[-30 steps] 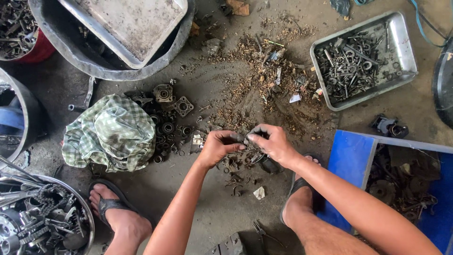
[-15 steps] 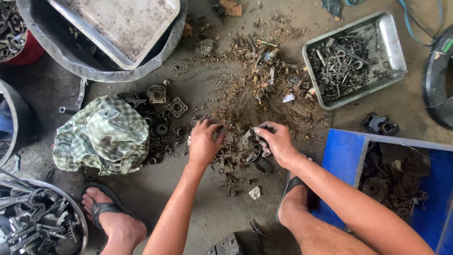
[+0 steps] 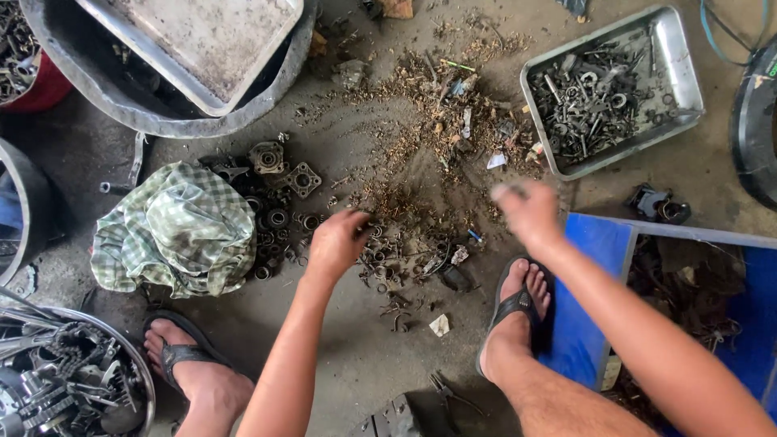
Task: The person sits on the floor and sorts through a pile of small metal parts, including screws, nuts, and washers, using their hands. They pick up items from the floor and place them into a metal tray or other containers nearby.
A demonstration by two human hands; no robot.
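Note:
My left hand (image 3: 336,241) rests palm down on a heap of small dirty metal parts (image 3: 405,255) on the concrete floor, fingers curled into the scrap. My right hand (image 3: 526,212) is lifted and blurred to the right of the heap, on the side of a metal tray (image 3: 688,89) of bolts and rings; I cannot tell whether its fingers hold anything. Rusty debris (image 3: 441,121) is spread across the floor beyond the heap.
A checked green cloth (image 3: 174,231) lies left of the heap, with bearings and flanges (image 3: 279,174) beside it. A large grey tub (image 3: 162,121) holds a flat metal pan. A blue crate (image 3: 595,267) of scrap sits right. A round basin of chains (image 3: 57,380) lies bottom left. My sandalled feet flank the heap.
My right hand has left the heap and swung up and to the right toward the tray. My left hand has stayed on the parts, shifting slightly left.

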